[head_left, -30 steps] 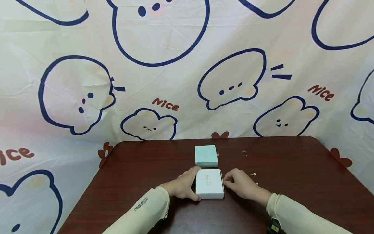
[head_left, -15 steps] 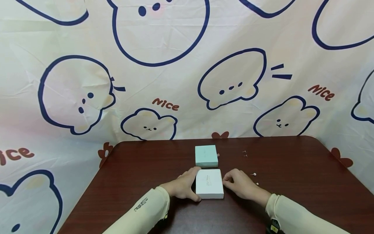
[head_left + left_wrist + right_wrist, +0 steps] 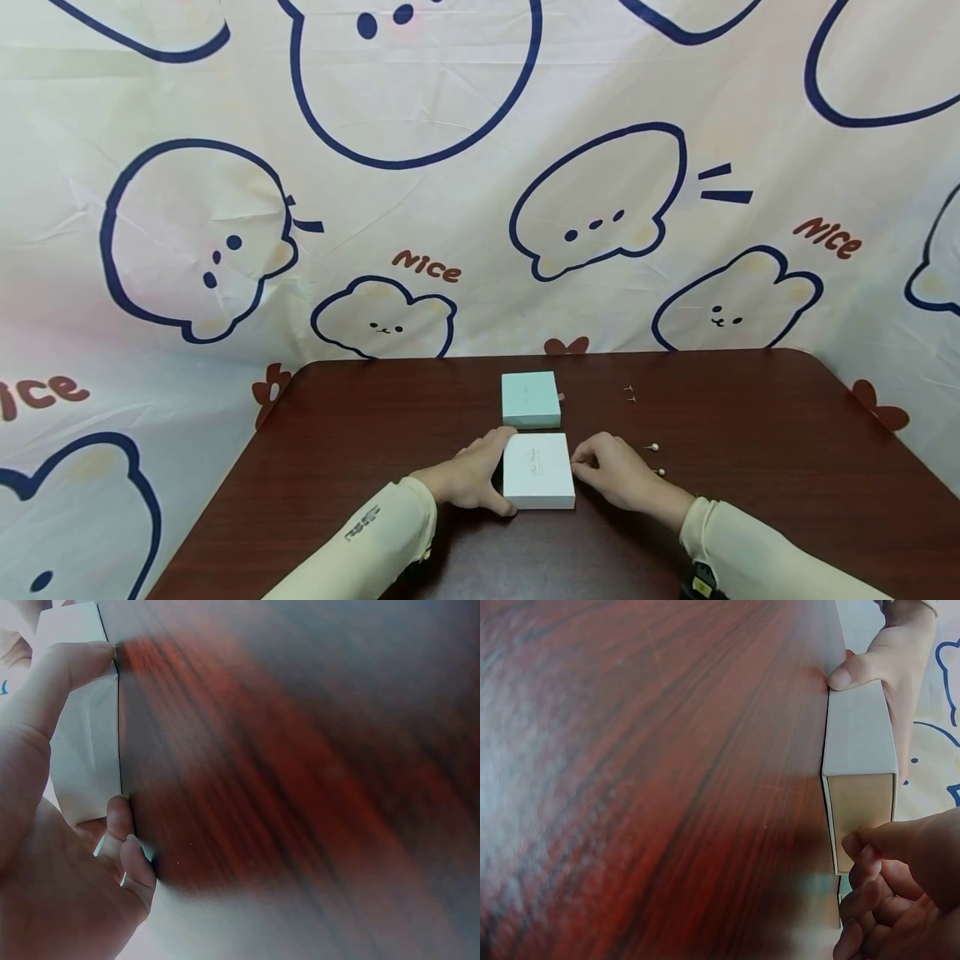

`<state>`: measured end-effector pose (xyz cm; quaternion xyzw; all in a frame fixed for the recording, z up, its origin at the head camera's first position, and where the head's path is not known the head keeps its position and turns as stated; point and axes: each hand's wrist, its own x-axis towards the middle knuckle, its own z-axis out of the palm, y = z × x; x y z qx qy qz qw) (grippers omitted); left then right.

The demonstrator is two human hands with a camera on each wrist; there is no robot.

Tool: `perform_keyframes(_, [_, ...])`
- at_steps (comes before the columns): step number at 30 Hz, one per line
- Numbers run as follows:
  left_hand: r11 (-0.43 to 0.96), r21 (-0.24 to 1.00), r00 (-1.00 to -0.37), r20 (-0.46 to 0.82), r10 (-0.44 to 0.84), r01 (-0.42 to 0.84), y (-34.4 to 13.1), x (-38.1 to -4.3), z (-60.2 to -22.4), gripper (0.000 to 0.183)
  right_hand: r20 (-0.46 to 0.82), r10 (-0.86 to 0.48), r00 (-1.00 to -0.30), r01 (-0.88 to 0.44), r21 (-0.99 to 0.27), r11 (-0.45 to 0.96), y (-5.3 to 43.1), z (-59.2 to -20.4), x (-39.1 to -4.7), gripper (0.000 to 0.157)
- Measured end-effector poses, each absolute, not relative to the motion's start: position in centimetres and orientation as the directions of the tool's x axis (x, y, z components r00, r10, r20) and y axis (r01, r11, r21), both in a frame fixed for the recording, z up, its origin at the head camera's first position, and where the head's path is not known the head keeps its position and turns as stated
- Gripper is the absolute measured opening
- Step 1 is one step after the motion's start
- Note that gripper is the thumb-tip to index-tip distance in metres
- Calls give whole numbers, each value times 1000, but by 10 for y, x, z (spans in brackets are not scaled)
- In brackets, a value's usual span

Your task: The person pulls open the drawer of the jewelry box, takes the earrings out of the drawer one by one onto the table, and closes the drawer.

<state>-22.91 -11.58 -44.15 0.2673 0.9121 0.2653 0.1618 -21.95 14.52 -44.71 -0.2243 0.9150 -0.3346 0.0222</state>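
Note:
A white drawer box (image 3: 538,472) with faint lettering on its lid lies on the dark brown table. My left hand (image 3: 472,473) grips its left side, the thumb at the near corner and the fingers round the far one. At the right end, my right hand (image 3: 617,470) has thumb and forefinger pinched together against the tan drawer front (image 3: 861,802), other fingers curled. Whether a pull tab sits between those fingertips is hidden. In the left wrist view the left thumb (image 3: 79,664) presses the white side of the box.
A mint-green box (image 3: 530,400) with a small tab on its right side stands just behind the white one. Pins with round pale heads (image 3: 655,447) lie right of my right hand. Tiny T-shaped pins (image 3: 630,393) lie farther back. A patterned cloth (image 3: 480,208) hangs behind the table.
The drawer edge that showed at the white box's right end has slid left into the sleeve, now nearly flush. My right hand moved slightly left with it; my left hand stayed put.

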Motion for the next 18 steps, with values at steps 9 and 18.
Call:
perform_keyframes(9, [716,569,-806,-149,573,404,-115,-228,-441,100,112,-428,-897,-397,-632,665,145,-446,-218,18])
perform_keyframes(18, [708,579,-801,-150,579,404,-115,-228,-440,101,108,-425,-899,-392,-633,668,145,-446,-218,18])
